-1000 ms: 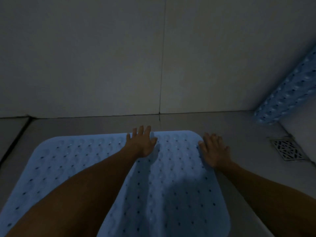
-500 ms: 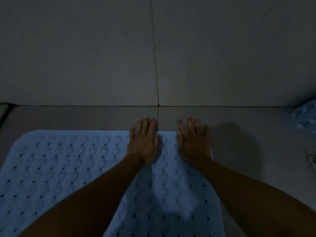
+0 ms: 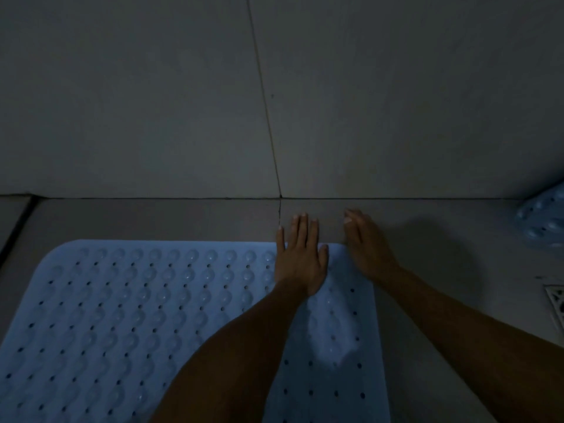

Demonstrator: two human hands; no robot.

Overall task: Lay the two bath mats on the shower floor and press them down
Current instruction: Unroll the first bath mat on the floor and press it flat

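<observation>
A pale blue bath mat (image 3: 128, 312) with raised bumps and small holes lies flat on the grey shower floor (image 3: 171, 218), its far edge a little short of the wall. My left hand (image 3: 300, 259) rests palm down on the mat's far edge, fingers reaching past it onto the floor. My right hand (image 3: 364, 244) lies beside it over the mat's far right corner, tilted, fingers together and holding nothing. The second blue bath mat (image 3: 541, 218) shows only partly at the right edge, propped against the wall.
A tiled wall (image 3: 366, 102) rises straight ahead, with a vertical grout line. A white floor drain grate (image 3: 557, 303) sits at the right edge. A dark gap runs along the floor's left side (image 3: 18, 221). The light is dim.
Both hands have slid forward along the mat to its far edge, and the right hand moved in from the right corner next to the left. My view has shifted right to left.
</observation>
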